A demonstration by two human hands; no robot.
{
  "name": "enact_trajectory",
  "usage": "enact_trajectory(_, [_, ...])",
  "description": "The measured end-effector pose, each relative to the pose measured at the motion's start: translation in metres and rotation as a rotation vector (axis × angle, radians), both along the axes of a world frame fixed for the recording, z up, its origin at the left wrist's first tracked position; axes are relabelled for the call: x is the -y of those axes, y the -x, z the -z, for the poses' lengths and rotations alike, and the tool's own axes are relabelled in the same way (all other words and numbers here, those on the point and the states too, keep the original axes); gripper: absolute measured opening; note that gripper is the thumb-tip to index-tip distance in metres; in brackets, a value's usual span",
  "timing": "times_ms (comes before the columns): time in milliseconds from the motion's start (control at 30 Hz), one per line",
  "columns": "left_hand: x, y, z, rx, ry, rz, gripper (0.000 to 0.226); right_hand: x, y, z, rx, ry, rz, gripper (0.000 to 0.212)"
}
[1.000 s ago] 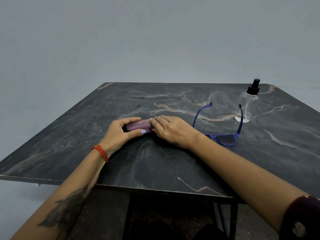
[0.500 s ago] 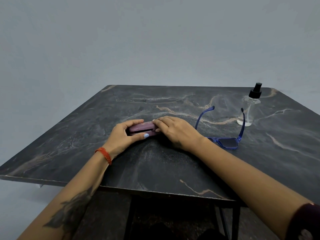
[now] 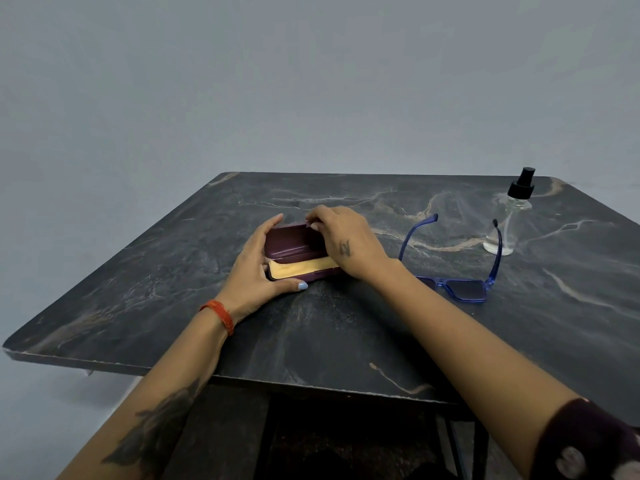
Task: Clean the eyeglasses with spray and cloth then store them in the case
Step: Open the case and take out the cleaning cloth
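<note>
- A maroon hard-shell eyeglass case sits near the middle of a dark marbled table, its lid raised to show a yellow cloth lying in the base.
- The left hand cups the case's left end, thumb along the front edge and fingers curled behind.
- The right hand pinches the lid's top edge (its palm hides the case's right end).
- Blue-framed glasses rest to the right, arms unfolded; one lens is covered by the right forearm.
- A clear spray bottle with a black cap stands upright beyond them, its contents hard to make out.
</note>
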State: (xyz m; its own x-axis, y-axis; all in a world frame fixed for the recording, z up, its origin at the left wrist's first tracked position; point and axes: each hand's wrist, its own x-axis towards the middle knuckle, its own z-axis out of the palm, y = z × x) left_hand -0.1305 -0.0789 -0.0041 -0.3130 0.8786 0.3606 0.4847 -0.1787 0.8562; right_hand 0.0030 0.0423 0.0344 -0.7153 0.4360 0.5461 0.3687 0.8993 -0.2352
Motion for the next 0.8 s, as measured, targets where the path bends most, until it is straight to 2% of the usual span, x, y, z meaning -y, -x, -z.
enact_trajectory(133, [-0.001,0.001,0.001,-0.076,0.029,-0.045,0.11,0.0,0.007,0.009,-0.046,-0.021,0.014,0.03])
enact_trajectory(200, [-0.001,0.001,0.001,-0.116,0.039,-0.071,0.112,0.001,0.009,0.013,-0.033,-0.065,-0.008,0.037])
enact_trajectory(267, [0.0,0.001,0.0,-0.135,0.047,-0.088,0.11,0.003,0.005,0.012,-0.1,-0.092,-0.019,0.044])
enact_trajectory(333, [0.0,0.002,0.001,-0.131,0.058,-0.091,0.108,0.005,-0.001,0.009,-0.256,-0.089,-0.047,0.038])
enact_trajectory(400, [0.0,0.003,0.001,-0.133,0.059,-0.091,0.106,0.008,-0.008,0.004,-0.302,-0.046,-0.103,0.023])
enact_trajectory(533, [0.0,0.003,0.001,-0.159,0.053,-0.096,0.109,0.005,-0.012,-0.002,-0.01,0.029,-0.176,0.013])
enact_trajectory(667, [-0.001,0.003,0.001,-0.159,0.04,-0.092,0.108,0.004,-0.012,-0.007,0.297,0.08,-0.196,0.018])
enact_trajectory(800, [-0.002,0.004,0.002,-0.173,0.042,-0.097,0.109,0.005,-0.007,-0.017,0.478,0.042,-0.194,0.022])
